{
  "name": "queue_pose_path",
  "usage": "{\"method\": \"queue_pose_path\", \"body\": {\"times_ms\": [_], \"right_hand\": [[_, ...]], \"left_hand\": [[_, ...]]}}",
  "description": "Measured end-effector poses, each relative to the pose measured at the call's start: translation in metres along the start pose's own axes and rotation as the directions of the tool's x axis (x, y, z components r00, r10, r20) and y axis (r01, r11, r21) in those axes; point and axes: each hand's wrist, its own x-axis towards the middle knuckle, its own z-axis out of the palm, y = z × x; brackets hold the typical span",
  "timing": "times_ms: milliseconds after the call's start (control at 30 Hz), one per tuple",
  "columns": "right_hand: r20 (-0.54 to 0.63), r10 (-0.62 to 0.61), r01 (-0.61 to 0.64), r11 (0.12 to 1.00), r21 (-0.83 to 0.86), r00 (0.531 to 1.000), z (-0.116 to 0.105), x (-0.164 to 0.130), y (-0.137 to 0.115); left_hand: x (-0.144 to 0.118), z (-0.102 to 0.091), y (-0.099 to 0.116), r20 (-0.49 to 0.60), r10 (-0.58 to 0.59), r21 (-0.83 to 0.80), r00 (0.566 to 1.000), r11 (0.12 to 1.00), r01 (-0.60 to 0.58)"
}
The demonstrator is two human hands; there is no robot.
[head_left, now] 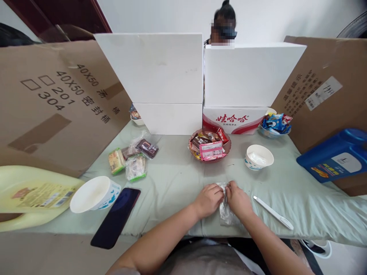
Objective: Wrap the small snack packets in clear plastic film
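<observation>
Plain white wall point(172, 17) beyond the table point(169, 172), bare and slightly bluish toward the right. Dark red panel point(74, 17) past the table's far left corner, perhaps a door or furniture, too cut off to tell. Dark curved shape point(358, 26) past the far right corner, likewise cropped. Table draped in pale green cloth, smooth across the middle, wrinkled along the near right edge. Standing like screens around the table: brown cardboard point(57, 99) at its left end, more brown cardboard point(341, 110) at its right, two white boxes point(166, 68) along its far side. Pale greyish floor point(57, 252) below the table's near edge. Soft, even light, with faint shadows on the table.
</observation>
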Motion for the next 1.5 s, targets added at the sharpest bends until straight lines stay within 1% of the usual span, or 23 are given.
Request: {"method": "queue_pose_path", "body": {"times_ms": [67, 133, 200, 233, 267, 367, 433, 500, 533, 567, 633, 700, 767, 833, 867, 933, 1067, 1167, 1233, 1333, 1400, 1500], "right_hand": [[0.030, -0.008, 0.006, 0.998, 0.070, 1.000, -0.006, -0.006, 0.009], [0.094, -0.010, -0.012, 0.974, 0.228, 0.996, -0.009, -0.017, 0.021], [0.170, -0.014, -0.058, 0.911, 0.409, 0.985, -0.009, -0.034, 0.034], [0.193, -0.021, -0.073, 0.880, 0.470, 0.981, -0.008, -0.043, 0.040], [0.200, -0.029, -0.076, 0.865, 0.497, 0.979, -0.007, -0.052, 0.045], [0.162, -0.055, -0.027, 0.885, 0.464, 0.985, -0.004, -0.072, 0.056], [0.107, -0.048, -0.011, 0.872, 0.489, 0.993, -0.001, -0.075, 0.058], [0.044, -0.025, -0.004, 0.823, 0.568, 0.999, 0.002, -0.072, 0.058], [0.031, -0.007, -0.013, 0.789, 0.614, 0.999, 0.003, -0.069, 0.057], [0.042, 0.016, -0.040, 0.751, 0.659, 0.999, 0.004, -0.066, 0.055], [0.140, 0.057, -0.142, 0.671, 0.727, 0.988, 0.004, -0.061, 0.052], [0.273, 0.074, -0.262, 0.594, 0.761, 0.959, 0.002, -0.059, 0.050], [0.381, 0.041, -0.340, 0.542, 0.768, 0.924, -0.003, -0.060, 0.047], [0.445, -0.014, -0.373, 0.521, 0.768, 0.896, -0.009, -0.062, 0.046], [0.460, -0.038, -0.375, 0.522, 0.766, 0.887, -0.011, -0.063, 0.045], [0.460, -0.069, -0.354, 0.542, 0.762, 0.885, -0.014, -0.063, 0.044], [0.432, -0.105, -0.263, 0.657, 0.707, 0.896, -0.017, -0.058, 0.042], [0.471, -0.140, -0.238, 0.718, 0.654, 0.871, -0.019, -0.054, 0.041], [0.504, -0.138, -0.262, 0.721, 0.641, 0.853, -0.019, -0.052, 0.041], [0.523, -0.138, -0.294, 0.695, 0.656, 0.841, -0.020, -0.049, 0.041], [0.535, -0.165, -0.293, 0.687, 0.665, 0.828, -0.022, -0.048, 0.042], [0.561, -0.189, -0.290, 0.700, 0.653, 0.806, -0.026, -0.047, 0.043]], "left_hand": [[0.003, 0.007, -0.006, 0.042, -0.011, 0.043, 0.999, 0.999, 0.009], [0.001, 0.010, -0.008, 0.056, -0.009, 0.055, 0.998, 0.998, 0.006], [-0.001, 0.010, -0.007, 0.051, -0.006, 0.052, 0.999, 0.999, 0.003], [-0.002, 0.010, -0.007, 0.051, -0.002, 0.054, 0.999, 0.999, -0.001], [-0.002, 0.010, -0.006, 0.055, 0.001, 0.059, 0.998, 0.998, -0.004], [-0.002, 0.010, -0.006, 0.084, -0.003, 0.086, 0.996, 0.996, -0.005], [-0.002, 0.011, -0.006, 0.101, -0.012, 0.096, 0.995, 0.995, 0.002], [-0.001, 0.010, -0.006, 0.114, -0.018, 0.100, 0.993, 0.995, 0.006], [-0.001, 0.009, -0.006, 0.119, -0.020, 0.101, 0.993, 0.995, 0.008], [-0.001, 0.009, -0.006, 0.124, -0.021, 0.101, 0.992, 0.995, 0.008], [-0.001, 0.008, -0.006, 0.125, -0.020, 0.099, 0.992, 0.995, 0.008], [-0.001, 0.008, -0.006, 0.119, -0.017, 0.095, 0.993, 0.995, 0.005], [-0.001, 0.009, -0.006, 0.112, -0.020, 0.096, 0.994, 0.995, 0.009], [-0.001, 0.009, -0.006, 0.112, -0.025, 0.099, 0.993, 0.995, 0.014], [-0.001, 0.009, -0.006, 0.114, -0.027, 0.100, 0.993, 0.995, 0.015], [0.000, 0.008, -0.006, 0.121, -0.025, 0.101, 0.992, 0.995, 0.013], [0.000, 0.007, -0.006, 0.128, -0.019, 0.102, 0.992, 0.995, 0.006], [0.000, 0.007, -0.005, 0.131, -0.014, 0.100, 0.991, 0.995, 0.001], [0.000, 0.008, -0.006, 0.134, -0.013, 0.103, 0.991, 0.995, -0.001], [-0.001, 0.008, -0.007, 0.139, -0.007, 0.105, 0.990, 0.994, -0.008], [-0.001, 0.009, -0.008, 0.138, -0.004, 0.108, 0.990, 0.994, -0.011], [-0.001, 0.010, -0.008, 0.135, -0.006, 0.114, 0.991, 0.993, -0.009]]}}
